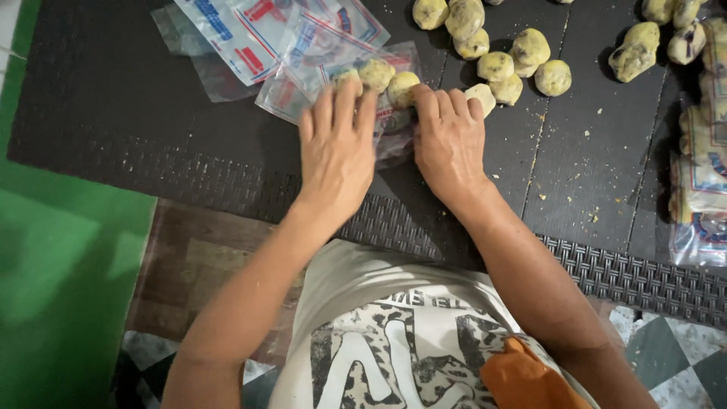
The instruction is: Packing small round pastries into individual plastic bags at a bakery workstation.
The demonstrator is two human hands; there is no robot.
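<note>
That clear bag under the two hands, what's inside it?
Three pale yellow balls show lined up at the far end of the clear bag. The left hand and right hand cover the rest, so anything more is hidden.

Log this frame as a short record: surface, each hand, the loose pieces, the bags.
surface: dark woven mat scattered with crumbs
left hand: left hand lies flat, palm down, on a clear plastic bag holding pale round dough balls
right hand: right hand presses the same bag's right side, fingertips by a loose ball
loose pieces: cluster of yellowish dough balls beyond the hands, more at top right
bags: empty printed bags piled at top left; filled bags stacked along the right edge
</note>
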